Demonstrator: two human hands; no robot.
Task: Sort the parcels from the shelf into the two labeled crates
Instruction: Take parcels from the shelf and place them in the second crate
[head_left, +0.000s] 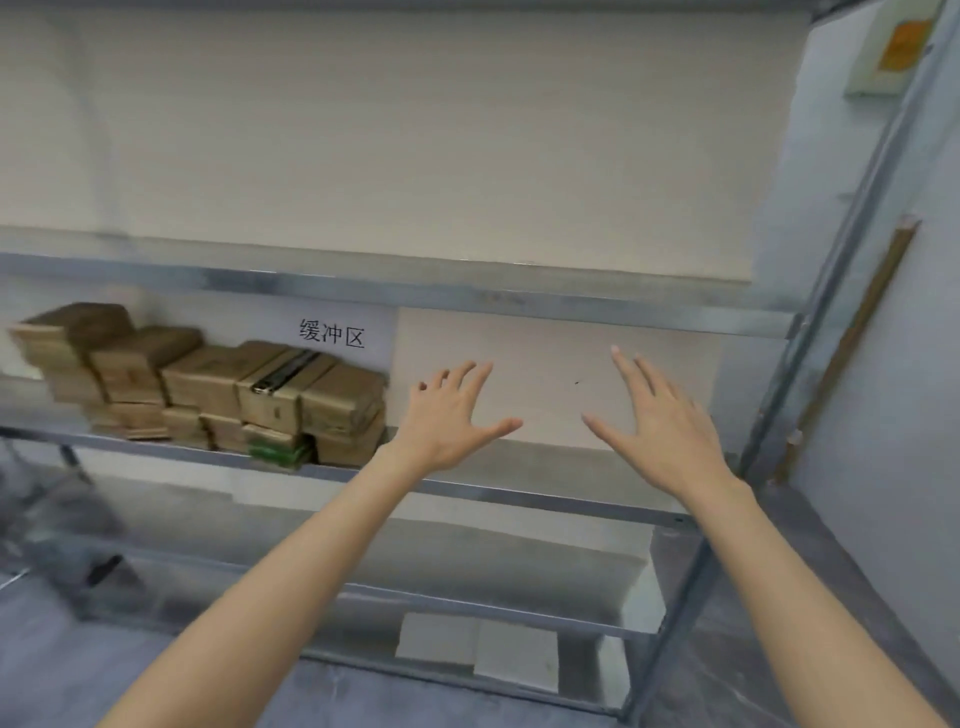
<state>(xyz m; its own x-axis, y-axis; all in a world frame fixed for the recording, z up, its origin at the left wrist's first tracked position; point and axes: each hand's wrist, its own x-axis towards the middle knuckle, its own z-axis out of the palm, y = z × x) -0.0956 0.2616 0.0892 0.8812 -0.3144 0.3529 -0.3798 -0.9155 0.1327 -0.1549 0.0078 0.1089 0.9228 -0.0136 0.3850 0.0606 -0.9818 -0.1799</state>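
I am holding my left hand (447, 415) and right hand (660, 421) spread wide and empty in front of the bare right part of the shelf (519, 496). The parcels (218, 389) are sitting stacked toward its left end, some tilting, close to the front edge. I am judging that tugging a lower one risks tipping the stack off that edge. The crates are lying out of view.
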